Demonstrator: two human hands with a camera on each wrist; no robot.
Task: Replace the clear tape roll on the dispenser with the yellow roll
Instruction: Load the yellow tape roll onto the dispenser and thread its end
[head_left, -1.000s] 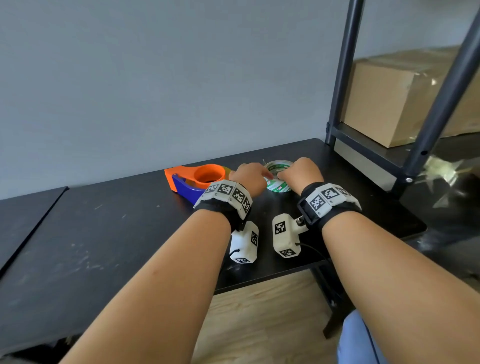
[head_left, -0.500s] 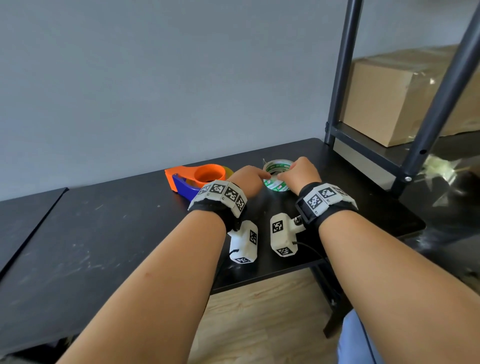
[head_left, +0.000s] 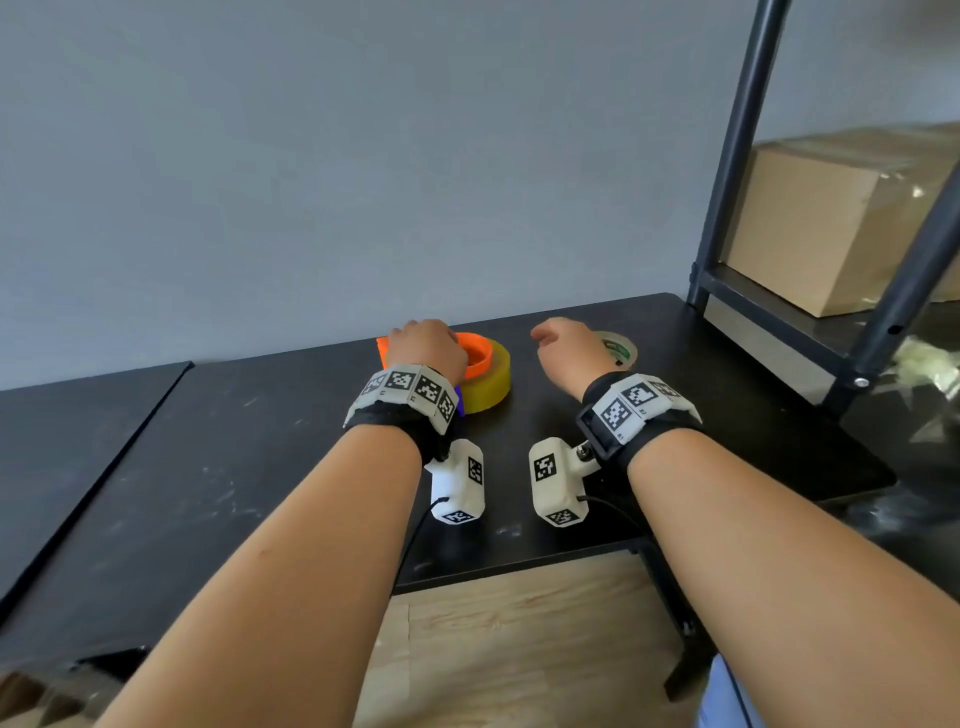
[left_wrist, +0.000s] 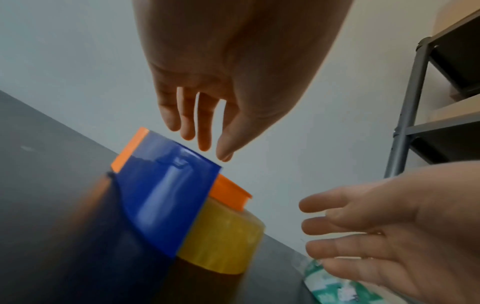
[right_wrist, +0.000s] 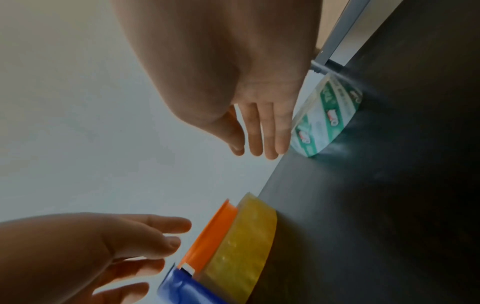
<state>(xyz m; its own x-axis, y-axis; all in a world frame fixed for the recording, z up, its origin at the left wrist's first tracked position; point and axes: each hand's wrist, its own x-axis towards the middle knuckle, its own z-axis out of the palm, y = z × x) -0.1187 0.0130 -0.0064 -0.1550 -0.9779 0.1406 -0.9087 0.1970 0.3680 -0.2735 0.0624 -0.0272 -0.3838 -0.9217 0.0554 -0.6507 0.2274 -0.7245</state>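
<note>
The orange and blue tape dispenser (head_left: 475, 353) lies on the black table (head_left: 234, 467). Its orange rim (left_wrist: 230, 191) sits on top of the yellow roll (head_left: 488, 382), and its blue handle (left_wrist: 166, 197) runs beside that roll. My left hand (head_left: 423, 345) hovers just above the dispenser with straight fingers (left_wrist: 203, 131) and holds nothing. My right hand (head_left: 563, 345) is raised between the yellow roll and the clear roll (head_left: 618, 351), also with straight fingers (right_wrist: 259, 133) and holding nothing. The clear roll (right_wrist: 330, 119), with its green and white core label, lies flat on the table to the right.
A black metal shelf (head_left: 727, 208) stands at the table's back right corner and carries a cardboard box (head_left: 831, 218). A grey wall closes the back of the table. A second dark tabletop (head_left: 62, 441) adjoins on the left. The front edge is near my forearms.
Both hands have let go of the clear roll, which now lies on the table. My left hand moved left to above the dispenser, and my right hand lifted off the roll.
</note>
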